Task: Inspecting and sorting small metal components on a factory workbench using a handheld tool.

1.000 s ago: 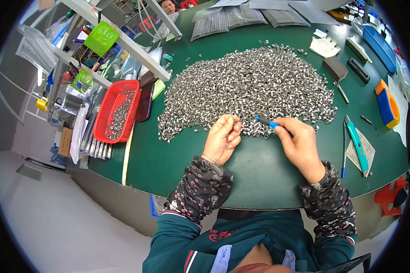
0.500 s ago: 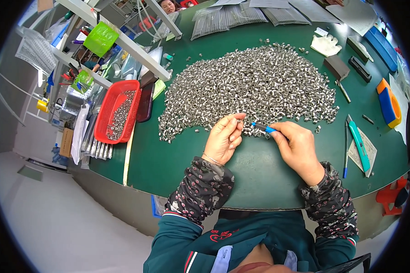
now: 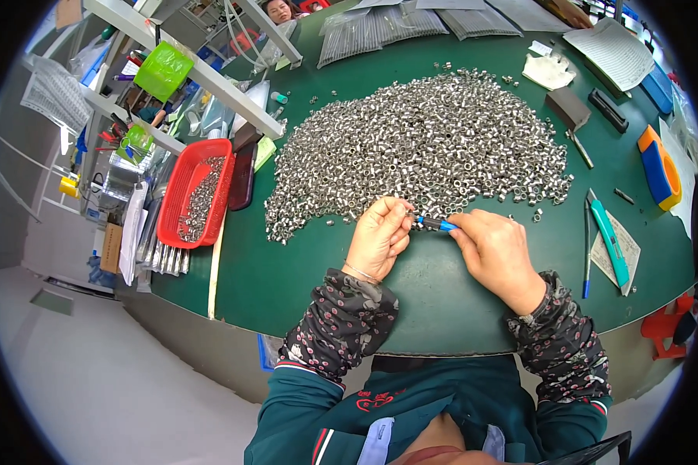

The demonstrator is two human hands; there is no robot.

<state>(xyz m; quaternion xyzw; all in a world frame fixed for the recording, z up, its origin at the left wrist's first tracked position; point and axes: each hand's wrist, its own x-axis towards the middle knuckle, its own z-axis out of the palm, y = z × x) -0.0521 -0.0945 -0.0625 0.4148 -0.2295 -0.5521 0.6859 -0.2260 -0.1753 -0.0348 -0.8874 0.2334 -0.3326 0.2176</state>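
A large heap of small silvery metal rings (image 3: pixel 419 139) covers the middle of the green table. At its near edge my left hand (image 3: pixel 380 242) is closed, thumb and index finger pinching what looks like one small metal ring (image 3: pixel 409 211). My right hand (image 3: pixel 498 252) grips a slim blue-and-black pen-shaped tool (image 3: pixel 434 224) between thumb and fingers. The tool points left, its tip meeting the ring at my left fingertips. My fingers and the tool partly hide the ring, so I cannot tell whether the tip is inside it.
A red plastic basket (image 3: pixel 167 203) with more rings stands left. On the right lie a green utility knife (image 3: pixel 609 242), a blue pen (image 3: pixel 586 260), a dark block (image 3: pixel 568 109), a white glove (image 3: pixel 549 71) and an orange-and-blue tape dispenser (image 3: pixel 659 172). Bundled thin tubes (image 3: pixel 384 32) lie at the back.
My right hand has brought the tool left, so its tip now meets the ring in my left fingers. At the far right, a stack of papers has come nearer, over part of the blue tray.
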